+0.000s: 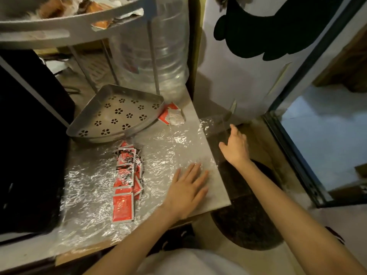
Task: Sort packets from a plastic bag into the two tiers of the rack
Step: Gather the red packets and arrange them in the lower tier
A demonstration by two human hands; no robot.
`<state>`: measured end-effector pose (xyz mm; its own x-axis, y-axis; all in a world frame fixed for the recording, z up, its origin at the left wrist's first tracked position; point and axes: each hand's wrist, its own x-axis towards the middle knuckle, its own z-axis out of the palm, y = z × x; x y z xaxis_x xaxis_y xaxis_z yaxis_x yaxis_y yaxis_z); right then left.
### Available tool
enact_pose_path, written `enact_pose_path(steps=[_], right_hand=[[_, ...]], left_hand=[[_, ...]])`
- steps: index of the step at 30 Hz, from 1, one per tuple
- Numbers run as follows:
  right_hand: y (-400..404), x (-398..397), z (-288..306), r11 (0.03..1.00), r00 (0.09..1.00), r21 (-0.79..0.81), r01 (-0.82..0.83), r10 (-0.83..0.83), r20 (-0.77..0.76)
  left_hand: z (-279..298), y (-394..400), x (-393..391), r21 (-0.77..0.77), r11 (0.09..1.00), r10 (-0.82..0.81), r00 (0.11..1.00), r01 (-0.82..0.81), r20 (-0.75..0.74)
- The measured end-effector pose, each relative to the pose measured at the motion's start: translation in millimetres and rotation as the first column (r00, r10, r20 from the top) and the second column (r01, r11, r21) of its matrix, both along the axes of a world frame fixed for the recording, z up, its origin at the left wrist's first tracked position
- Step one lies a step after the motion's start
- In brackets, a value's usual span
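Pressing flat on the plastic bag (158, 147): left hand (188, 187), palm down, fingers spread, nothing gripped. It sits on the bag's right part, near the front-right corner of the counter (216, 197). Right hand (236, 145) is past the counter's right edge at the bag's far overhanging end, fingers loosely extended; can't tell whether it pinches the film or only touches it.

Bag is clear, crinkled, spread across most of the counter. Red packets (127, 175) lie in a rough overlapping line at its middle, well left of the left hand; looks like they're under the film, not certain. 1 more red-and-white packet (171, 116) lies apart, touching the right corner of the lower tier (115, 116).

Lower tier: triangular metal tray with flower-shaped holes, no packets in it. Upper tier (59, 26) at top left holds a blurred orange-and-white pile. Clear water jug (158, 46) stands behind the rack posts.
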<state>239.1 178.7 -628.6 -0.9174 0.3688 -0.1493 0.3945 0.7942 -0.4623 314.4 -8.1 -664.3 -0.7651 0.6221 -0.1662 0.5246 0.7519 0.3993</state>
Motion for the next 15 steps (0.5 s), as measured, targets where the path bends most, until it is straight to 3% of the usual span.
enact_pose_path(steps=[2, 4, 9, 12, 15], right_hand=[[-14.3, -5.9, 8.7, 0.981, 0.993, 0.159, -0.115, 0.120, -0.020], [-32.9, -14.8, 17.6, 0.947, 0.963, 0.200, -0.251, 0.265, -0.048], [-88.8, -38.0, 29.7, 0.826, 0.822, 0.083, -0.558, 0.564, -0.085], [-123.7, -46.0, 29.1, 0.740, 0.742, -0.063, -0.670, 0.669, -0.036], [-146.5, -53.2, 21.8, 0.677, 0.684, -0.164, -0.717, 0.729, 0.018]], left_hand=[[11.7, -11.8, -2.8, 0.116, 0.986, 0.109, 0.991, -0.117, 0.071], [25.0, -26.8, -7.7, 0.247, 0.938, 0.205, 0.965, -0.242, 0.165], [44.9, -72.3, -16.1, 0.295, 0.833, 0.443, 0.884, -0.468, 0.151], [42.5, -94.3, -12.6, 0.235, 0.701, 0.685, 0.727, -0.674, 0.041], [36.9, -107.0, -3.6, 0.125, 0.551, 0.830, 0.557, -0.825, 0.022]])
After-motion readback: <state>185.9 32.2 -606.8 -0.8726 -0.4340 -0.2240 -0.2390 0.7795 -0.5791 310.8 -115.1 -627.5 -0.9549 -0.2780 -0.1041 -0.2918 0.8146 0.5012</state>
